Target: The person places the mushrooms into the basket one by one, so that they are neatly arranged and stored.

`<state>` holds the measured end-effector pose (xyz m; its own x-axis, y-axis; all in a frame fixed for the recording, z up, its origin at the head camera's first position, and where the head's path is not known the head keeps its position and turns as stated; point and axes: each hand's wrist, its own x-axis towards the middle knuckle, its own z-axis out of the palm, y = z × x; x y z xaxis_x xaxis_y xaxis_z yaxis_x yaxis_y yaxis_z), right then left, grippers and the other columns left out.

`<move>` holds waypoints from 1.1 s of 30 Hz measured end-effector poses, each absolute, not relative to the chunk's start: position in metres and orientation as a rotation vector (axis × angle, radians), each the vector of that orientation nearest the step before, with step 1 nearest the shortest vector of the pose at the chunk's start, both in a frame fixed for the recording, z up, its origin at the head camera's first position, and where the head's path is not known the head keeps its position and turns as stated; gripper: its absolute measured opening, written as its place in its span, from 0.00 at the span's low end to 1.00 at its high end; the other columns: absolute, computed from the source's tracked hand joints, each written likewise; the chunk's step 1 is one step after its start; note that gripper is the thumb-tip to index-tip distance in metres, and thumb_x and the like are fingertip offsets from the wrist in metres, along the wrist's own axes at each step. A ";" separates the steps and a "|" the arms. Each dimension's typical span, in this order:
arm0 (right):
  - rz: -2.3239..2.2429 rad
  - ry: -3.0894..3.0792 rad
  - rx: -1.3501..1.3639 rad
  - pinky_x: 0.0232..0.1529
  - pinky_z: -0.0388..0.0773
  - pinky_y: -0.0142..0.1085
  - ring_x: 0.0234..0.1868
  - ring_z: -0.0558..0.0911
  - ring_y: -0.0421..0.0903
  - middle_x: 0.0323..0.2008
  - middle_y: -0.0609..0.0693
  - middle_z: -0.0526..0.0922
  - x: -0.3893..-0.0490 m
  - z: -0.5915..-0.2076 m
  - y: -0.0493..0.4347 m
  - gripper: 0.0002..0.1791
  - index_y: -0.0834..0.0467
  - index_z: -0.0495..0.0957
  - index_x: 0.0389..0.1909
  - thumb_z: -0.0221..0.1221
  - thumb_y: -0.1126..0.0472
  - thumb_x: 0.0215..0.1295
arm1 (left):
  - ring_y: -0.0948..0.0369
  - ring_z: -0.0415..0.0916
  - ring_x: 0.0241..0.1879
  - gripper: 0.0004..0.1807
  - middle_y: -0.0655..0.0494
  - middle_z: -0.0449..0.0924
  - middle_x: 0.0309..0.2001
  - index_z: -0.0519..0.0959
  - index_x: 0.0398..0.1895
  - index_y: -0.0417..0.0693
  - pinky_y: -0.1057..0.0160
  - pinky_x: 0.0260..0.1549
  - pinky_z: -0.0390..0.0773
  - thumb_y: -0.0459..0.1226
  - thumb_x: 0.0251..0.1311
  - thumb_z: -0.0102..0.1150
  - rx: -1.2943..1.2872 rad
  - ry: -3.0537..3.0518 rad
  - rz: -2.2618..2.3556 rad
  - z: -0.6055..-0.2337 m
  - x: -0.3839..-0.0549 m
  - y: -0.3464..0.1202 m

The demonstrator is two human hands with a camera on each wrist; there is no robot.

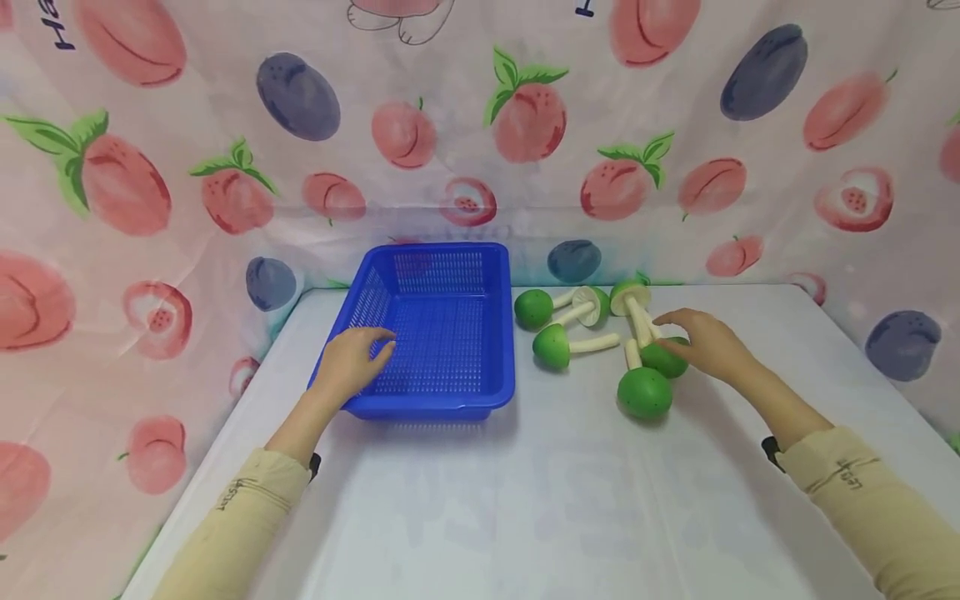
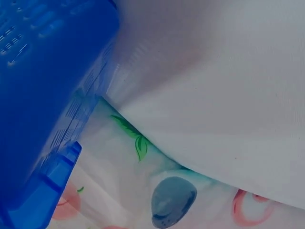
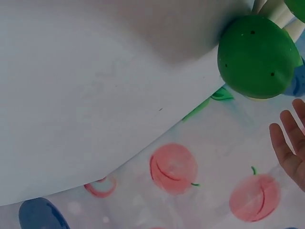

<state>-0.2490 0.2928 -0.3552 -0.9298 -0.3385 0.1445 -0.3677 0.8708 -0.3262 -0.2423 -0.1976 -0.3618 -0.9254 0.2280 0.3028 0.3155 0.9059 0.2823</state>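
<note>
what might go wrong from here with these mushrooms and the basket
The green-capped mushrooms lie bunched, so lifting one might drag a neighbour.

The nearest mushroom has a rounded cap that could roll if the right hand nudges it.

The left hand, at the side of the basket, might knock it askew.

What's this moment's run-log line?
left hand: at blue basket, left side | right hand: beside green-capped mushrooms | mushrooms: on table, right of basket

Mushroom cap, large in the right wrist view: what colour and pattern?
The cap is green with small dark specks, clearest in the right wrist view.
</note>
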 end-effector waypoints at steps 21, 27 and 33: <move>0.466 -2.975 0.759 0.55 0.73 0.56 0.55 0.76 0.62 0.52 0.64 0.79 -0.284 -0.359 0.237 0.20 0.67 0.75 0.53 0.61 0.64 0.60 | 0.33 0.50 0.68 0.32 0.27 0.54 0.68 0.63 0.66 0.36 0.36 0.66 0.53 0.43 0.63 0.54 -0.258 -2.884 -0.504 -0.363 -0.237 -0.220; 0.399 -2.966 0.899 0.55 0.74 0.53 0.54 0.77 0.61 0.50 0.63 0.80 -0.290 -0.361 0.227 0.18 0.68 0.77 0.50 0.62 0.65 0.59 | 0.35 0.47 0.70 0.32 0.29 0.52 0.69 0.62 0.67 0.36 0.36 0.66 0.53 0.44 0.63 0.53 -0.186 -2.929 -0.543 -0.363 -0.235 -0.214; 0.349 -2.942 1.023 0.52 0.77 0.50 0.51 0.79 0.60 0.47 0.63 0.82 -0.295 -0.368 0.218 0.17 0.69 0.78 0.48 0.63 0.66 0.57 | 0.36 0.48 0.70 0.32 0.30 0.53 0.70 0.62 0.67 0.38 0.36 0.65 0.55 0.44 0.64 0.53 -0.148 -2.936 -0.557 -0.364 -0.233 -0.211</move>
